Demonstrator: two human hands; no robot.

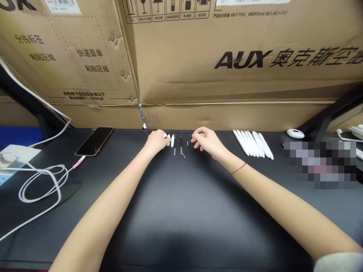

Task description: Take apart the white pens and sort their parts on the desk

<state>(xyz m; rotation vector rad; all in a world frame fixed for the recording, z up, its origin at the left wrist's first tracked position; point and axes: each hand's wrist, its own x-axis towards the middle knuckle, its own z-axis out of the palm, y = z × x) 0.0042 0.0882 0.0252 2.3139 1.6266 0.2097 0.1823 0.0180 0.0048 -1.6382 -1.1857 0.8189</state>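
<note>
My left hand rests on the black desk with its fingertips pinching a small white plastic piece. Just right of it stand two short white pen-like parts, close together. Several small grey pieces and a thin black rod lie in a loose row between my hands. My right hand hangs nearest that row, fingers loosely curled and holding nothing I can see. Farther right, several long white pen-shaped parts lie fanned side by side.
A black smartphone lies at the left on its white charging cable, which loops toward the desk's left edge. Large cardboard boxes stand along the back. A white oval object and a pixelated patch sit at the right.
</note>
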